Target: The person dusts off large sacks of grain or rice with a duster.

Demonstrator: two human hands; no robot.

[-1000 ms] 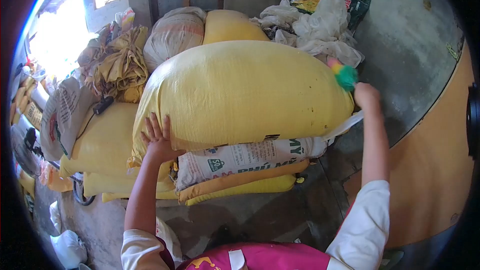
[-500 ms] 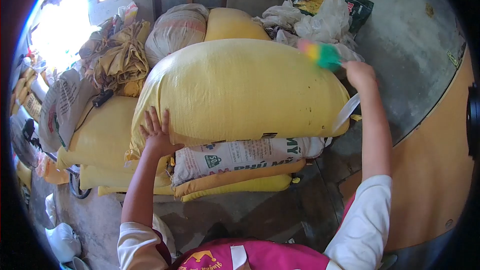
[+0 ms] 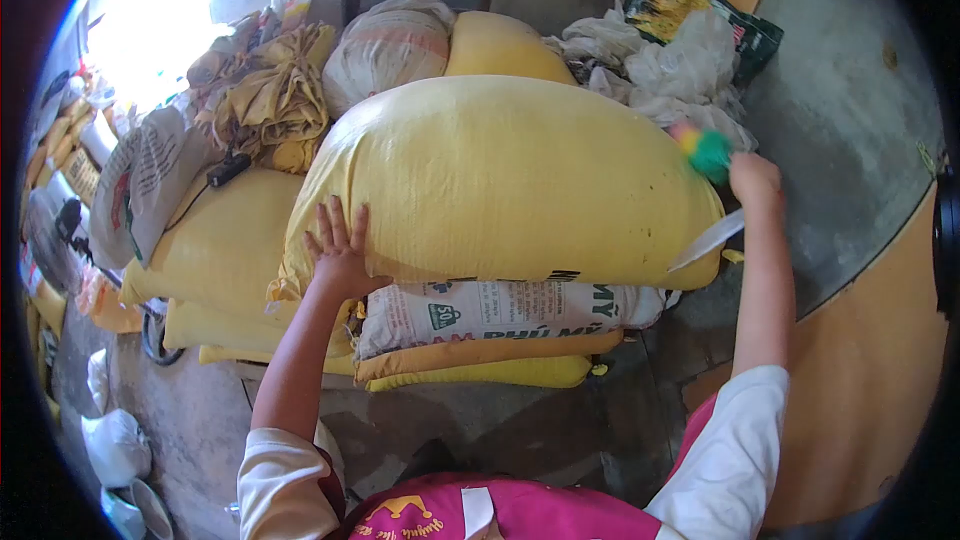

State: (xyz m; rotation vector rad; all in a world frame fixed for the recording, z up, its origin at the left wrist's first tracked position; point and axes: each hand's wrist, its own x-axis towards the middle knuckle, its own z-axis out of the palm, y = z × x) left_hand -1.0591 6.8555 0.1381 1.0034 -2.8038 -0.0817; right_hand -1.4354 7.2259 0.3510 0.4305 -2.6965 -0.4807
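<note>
A big, full yellow sack lies on top of a stack of other sacks. My left hand rests on its front left side, fingers spread flat. At the sack's right end, my right hand is closed round a small duster with a fluffy green, yellow and pink head, which is against or just over the upper right of the sack. A white strip hangs below that hand, across the sack's right end. Under the yellow sack lies a white printed sack.
Thinner filled sacks lie at the bottom of the stack. Behind are a tied whitish sack, crumpled plastic bags and a dark green bag. A bundle of empty sacks and a black device with a cord lie left.
My right hand has moved the duster down and right along the sack's right end. The left hand stays on the sack; the whole view has shifted slightly.
</note>
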